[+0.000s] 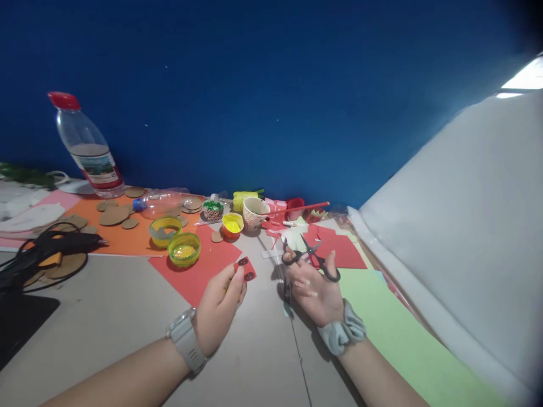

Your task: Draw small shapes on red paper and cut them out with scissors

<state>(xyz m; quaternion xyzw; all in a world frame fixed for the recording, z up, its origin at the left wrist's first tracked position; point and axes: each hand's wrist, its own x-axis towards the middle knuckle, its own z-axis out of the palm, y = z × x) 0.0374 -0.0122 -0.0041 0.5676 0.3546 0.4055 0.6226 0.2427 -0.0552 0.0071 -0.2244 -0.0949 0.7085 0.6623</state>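
Note:
Pinched between the thumb and fingers of my left hand [227, 299] is a small piece of red paper [250, 269] with dark round marks on it. A bit of yellow shows under the fingers, too hidden to name. My right hand [316, 291] is turned palm up with its fingers in the loops of black-handled scissors [311, 249]. The blades are spread and point away from me, apart from the red paper. Below and left of the right hand, a dark object [287, 291] lies on the table, partly hidden.
Yellow-green bowls [184, 250], a cup of yellow paint [232, 225] and a speckled cup [254, 213] stand beyond my hands. A hot glue gun [63, 246] with its cable lies left. A water bottle [91, 150] stands by the blue wall. Green paper [382, 311] covers the right side.

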